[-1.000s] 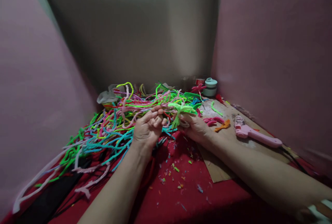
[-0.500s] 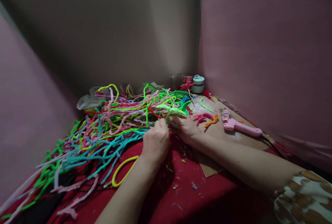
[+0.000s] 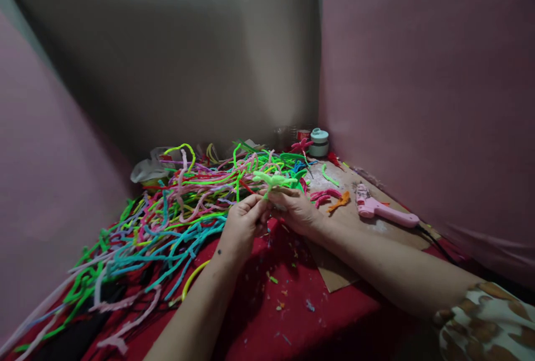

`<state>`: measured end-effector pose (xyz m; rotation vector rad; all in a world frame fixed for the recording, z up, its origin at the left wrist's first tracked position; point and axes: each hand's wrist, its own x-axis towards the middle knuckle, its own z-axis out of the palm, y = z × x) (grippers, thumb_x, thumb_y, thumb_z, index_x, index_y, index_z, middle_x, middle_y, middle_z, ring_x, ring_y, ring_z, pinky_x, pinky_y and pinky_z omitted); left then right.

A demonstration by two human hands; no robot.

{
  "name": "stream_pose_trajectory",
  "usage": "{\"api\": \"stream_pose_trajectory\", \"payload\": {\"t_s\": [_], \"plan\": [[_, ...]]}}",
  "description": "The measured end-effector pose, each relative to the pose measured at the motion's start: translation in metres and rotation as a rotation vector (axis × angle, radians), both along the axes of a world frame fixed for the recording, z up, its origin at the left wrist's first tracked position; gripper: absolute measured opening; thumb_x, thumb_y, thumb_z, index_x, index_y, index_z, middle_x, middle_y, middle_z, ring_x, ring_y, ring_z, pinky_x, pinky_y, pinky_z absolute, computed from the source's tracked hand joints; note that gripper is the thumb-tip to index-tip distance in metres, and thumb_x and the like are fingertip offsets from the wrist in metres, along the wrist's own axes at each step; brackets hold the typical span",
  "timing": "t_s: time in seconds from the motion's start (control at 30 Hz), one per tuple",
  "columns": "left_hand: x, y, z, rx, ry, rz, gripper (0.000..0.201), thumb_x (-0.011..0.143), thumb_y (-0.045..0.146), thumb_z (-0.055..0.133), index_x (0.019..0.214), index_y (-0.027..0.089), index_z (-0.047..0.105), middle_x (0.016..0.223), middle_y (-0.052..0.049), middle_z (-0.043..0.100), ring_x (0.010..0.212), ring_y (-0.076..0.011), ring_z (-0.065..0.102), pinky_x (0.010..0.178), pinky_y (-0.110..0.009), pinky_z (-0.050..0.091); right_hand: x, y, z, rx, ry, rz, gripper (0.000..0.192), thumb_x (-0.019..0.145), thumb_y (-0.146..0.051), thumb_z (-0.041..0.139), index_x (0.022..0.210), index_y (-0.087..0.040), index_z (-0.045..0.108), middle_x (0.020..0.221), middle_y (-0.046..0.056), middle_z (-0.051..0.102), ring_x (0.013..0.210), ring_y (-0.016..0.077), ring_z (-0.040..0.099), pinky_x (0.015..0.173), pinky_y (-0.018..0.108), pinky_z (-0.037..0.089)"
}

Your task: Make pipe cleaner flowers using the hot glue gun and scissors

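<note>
A light-green pipe-cleaner flower [image 3: 275, 180] with spread petals stands upright at my fingertips, in front of the pile. My left hand [image 3: 247, 217] is closed, its thumb and fingers pinched at the flower's base. From the other side my right hand [image 3: 296, 210] also grips the base, thumb on top. The stem below the petals is mostly hidden by my fingers. Just behind the hands lies a large tangled pile of pipe cleaners [image 3: 200, 183] in pink, green, blue, yellow and red.
A pink glue gun [image 3: 384, 211] with a black cord lies on the cardboard [image 3: 334, 272] at right. Pink pieces [image 3: 325, 196] and an orange piece [image 3: 339, 202] are near it. Behind stand a pale-blue jar [image 3: 319, 142] and a pink flower [image 3: 301, 145]. Scraps dot the red cloth [image 3: 301, 327].
My left hand has turned, showing its thumb side, and its fingers have shifted at the flower's base. The flower now stands more upright with its petals spread. The view has shifted slightly.
</note>
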<state>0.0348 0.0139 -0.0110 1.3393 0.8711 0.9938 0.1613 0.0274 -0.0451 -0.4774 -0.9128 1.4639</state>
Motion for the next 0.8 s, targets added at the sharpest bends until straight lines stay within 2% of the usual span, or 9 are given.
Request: {"api": "stream_pose_trajectory", "payload": {"t_s": [0.1,0.2,0.37,0.43,0.5,0.6,0.7,0.77,0.8], "plan": [[-0.002,-0.001,0.003,-0.132,-0.206,-0.143,0.022,0.076,0.033,0.064,0.072,0.015,0.052,0.048,0.009,0.039,0.034,-0.0004,0.022,0.037,-0.015,0.018,0.004,0.001,0.002,0.047,-0.023,0.087,0.021,0.068,-0.034,0.073,0.069,-0.014,0.066,0.060,-0.001,0.056,0.052,0.0084,0.048,0.051,0.023,0.037],[-0.006,0.000,0.001,-0.185,-0.332,-0.248,0.014,0.078,0.025,0.063,0.084,0.016,0.055,0.050,0.009,0.041,0.032,0.0010,0.015,0.035,-0.013,0.020,0.008,-0.001,0.008,0.095,-0.030,0.142,0.019,0.069,-0.032,0.072,0.069,-0.014,0.066,0.058,-0.002,0.055,0.051,0.0072,0.047,0.050,0.021,0.035],[-0.009,-0.002,0.004,-0.198,-0.364,-0.293,0.012,0.080,0.026,0.061,0.084,0.016,0.057,0.049,0.010,0.041,0.031,0.0011,0.011,0.033,-0.014,0.021,0.008,-0.006,0.017,0.148,-0.096,0.122,0.015,0.070,-0.027,0.070,0.067,-0.013,0.065,0.060,0.000,0.059,0.053,0.0085,0.048,0.051,0.022,0.034],[-0.008,-0.003,0.008,-0.153,-0.305,-0.254,0.016,0.079,0.029,0.061,0.087,0.016,0.058,0.050,0.009,0.043,0.032,0.0005,0.015,0.035,-0.015,0.023,0.006,-0.008,0.018,0.160,-0.105,0.046,0.016,0.072,-0.027,0.067,0.065,-0.014,0.064,0.058,-0.001,0.057,0.051,0.0079,0.044,0.050,0.022,0.032],[-0.007,-0.005,0.012,-0.042,-0.161,-0.178,0.019,0.078,0.033,0.061,0.086,0.016,0.059,0.050,0.007,0.046,0.033,-0.0014,0.026,0.038,-0.017,0.026,0.002,-0.010,0.019,0.154,-0.117,-0.018,0.015,0.075,-0.029,0.065,0.069,-0.015,0.066,0.057,-0.002,0.055,0.050,0.0082,0.042,0.048,0.023,0.030],[-0.005,-0.008,0.009,0.223,0.140,0.026,0.020,0.076,0.036,0.061,0.075,0.016,0.058,0.056,0.003,0.053,0.045,-0.0073,0.044,0.046,-0.019,0.034,-0.001,-0.014,0.019,0.139,-0.126,-0.081,0.014,0.075,-0.029,0.065,0.074,-0.016,0.068,0.060,-0.002,0.054,0.051,0.0084,0.041,0.049,0.023,0.030],[-0.001,-0.010,0.002,0.460,0.361,0.252,0.018,0.075,0.033,0.061,0.066,0.018,0.054,0.057,0.003,0.054,0.052,-0.0099,0.046,0.052,-0.021,0.036,-0.003,-0.017,0.019,0.128,-0.143,-0.144,0.013,0.074,-0.028,0.068,0.071,-0.015,0.067,0.064,-0.002,0.054,0.055,0.0081,0.041,0.052,0.023,0.031],[0.001,-0.011,0.001,0.489,0.399,0.271,0.019,0.077,0.031,0.057,0.063,0.019,0.051,0.054,0.004,0.052,0.049,-0.0097,0.047,0.053,-0.022,0.036,-0.003,-0.019,0.019,0.105,-0.145,-0.157,0.016,0.072,-0.030,0.068,0.066,-0.015,0.065,0.059,-0.003,0.051,0.052,0.0075,0.039,0.050,0.023,0.029],[0.001,-0.010,0.003,0.442,0.382,0.218,0.018,0.078,0.031,0.055,0.065,0.018,0.052,0.054,0.004,0.054,0.048,-0.0100,0.049,0.053,-0.022,0.038,-0.003,-0.018,0.020,0.082,-0.127,-0.152,0.018,0.071,-0.032,0.069,0.065,-0.015,0.064,0.056,-0.003,0.050,0.050,0.0072,0.038,0.047,0.023,0.028]]}}
